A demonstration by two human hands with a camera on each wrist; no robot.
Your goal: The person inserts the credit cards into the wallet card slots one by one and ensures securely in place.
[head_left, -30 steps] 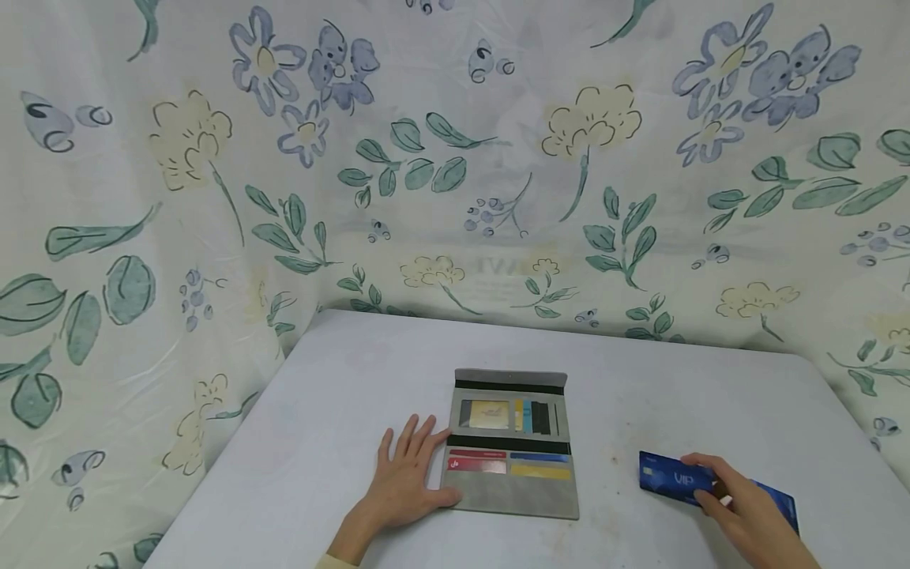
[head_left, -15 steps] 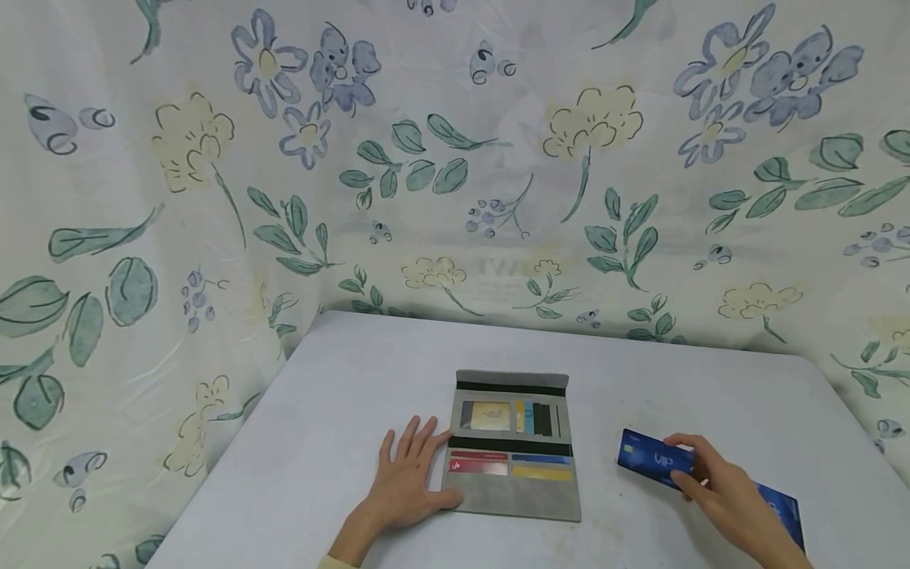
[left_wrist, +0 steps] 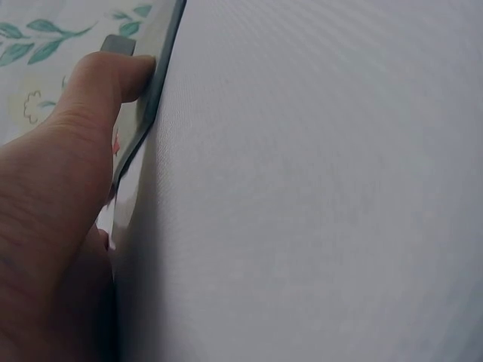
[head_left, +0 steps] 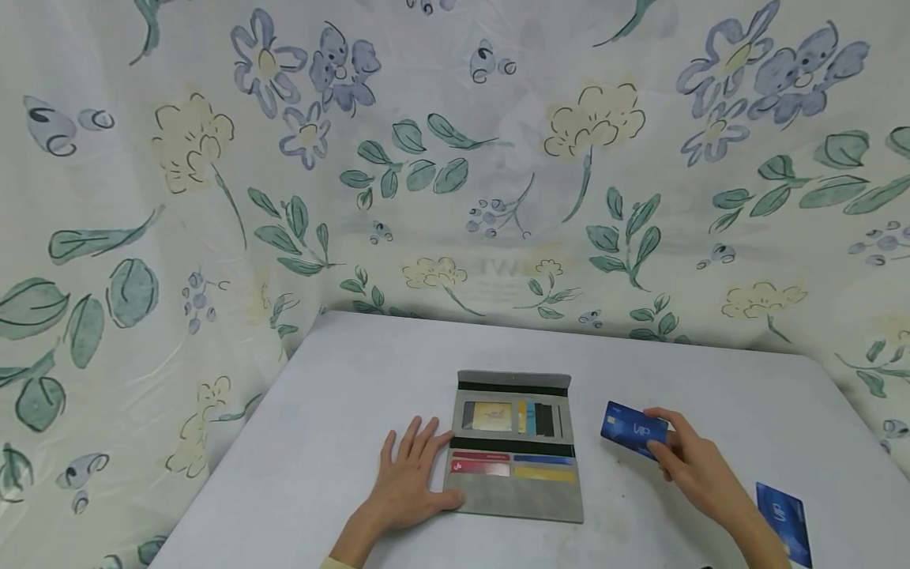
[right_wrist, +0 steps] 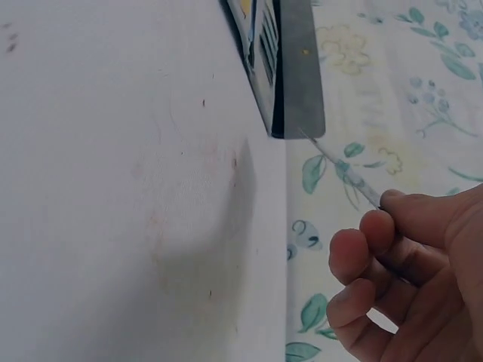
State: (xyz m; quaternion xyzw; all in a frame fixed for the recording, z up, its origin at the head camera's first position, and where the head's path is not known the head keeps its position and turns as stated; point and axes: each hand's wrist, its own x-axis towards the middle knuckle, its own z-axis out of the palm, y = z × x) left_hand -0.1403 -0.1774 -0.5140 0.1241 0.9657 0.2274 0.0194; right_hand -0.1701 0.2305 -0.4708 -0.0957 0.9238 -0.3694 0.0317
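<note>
An unfolded grey wallet (head_left: 513, 498) lies on the white table, with several cards in its slots and a clear window in its upper half. My left hand (head_left: 405, 482) is spread flat at its left side, the thumb resting on the lower left edge; the left wrist view shows that thumb (left_wrist: 102, 83) on the rim. To the right of the wallet, my right hand (head_left: 693, 466) pinches a blue VIP card (head_left: 629, 428) between thumb and fingers. In the right wrist view the card (right_wrist: 347, 175) appears edge-on, raised over the table.
A second blue card (head_left: 784, 521) lies on the table (head_left: 355, 363) at the right, beside my right forearm. Behind and to the left hangs a flower-printed curtain (head_left: 441, 205). Small reddish-brown marks dot the tabletop right of the wallet.
My right hand has moved left and away from me with the blue VIP card, drawing nearer the wallet. The second blue card is now uncovered. My left hand stays in place.
</note>
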